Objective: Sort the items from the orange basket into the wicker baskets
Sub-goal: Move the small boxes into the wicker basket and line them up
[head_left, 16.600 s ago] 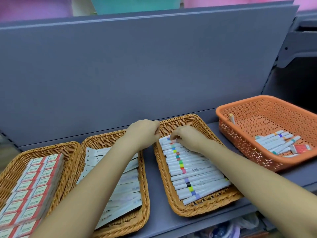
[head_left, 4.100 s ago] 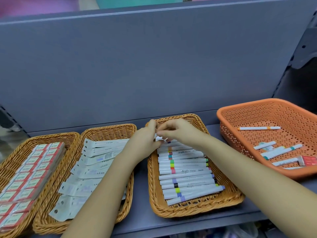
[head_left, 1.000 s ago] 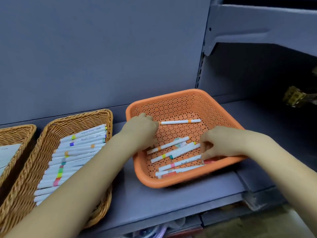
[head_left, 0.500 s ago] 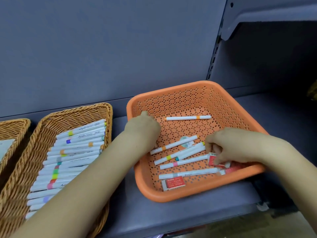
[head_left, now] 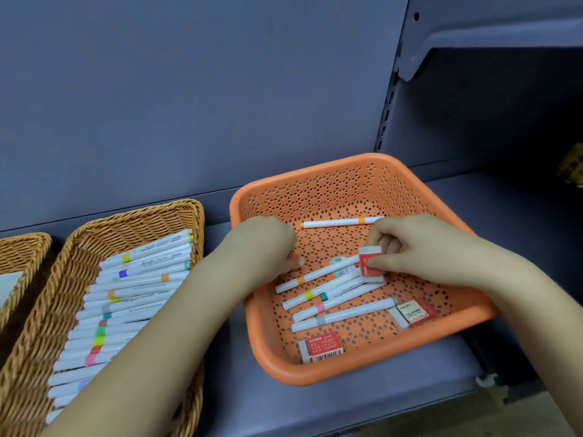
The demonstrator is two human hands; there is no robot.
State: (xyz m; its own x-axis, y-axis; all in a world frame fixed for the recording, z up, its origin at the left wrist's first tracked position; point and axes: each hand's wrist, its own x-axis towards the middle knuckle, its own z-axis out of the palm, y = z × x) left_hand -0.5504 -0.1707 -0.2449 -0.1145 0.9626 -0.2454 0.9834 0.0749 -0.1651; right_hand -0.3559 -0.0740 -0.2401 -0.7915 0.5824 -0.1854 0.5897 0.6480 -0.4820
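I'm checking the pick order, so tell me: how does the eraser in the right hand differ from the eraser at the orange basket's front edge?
The held eraser is pinched by the right hand above the markers; the front eraser lies flat on the orange basket floor, untouched. The held eraser stands tilted on end; the front eraser shows a barcode. Both have red sleeves with a pale end exposed.
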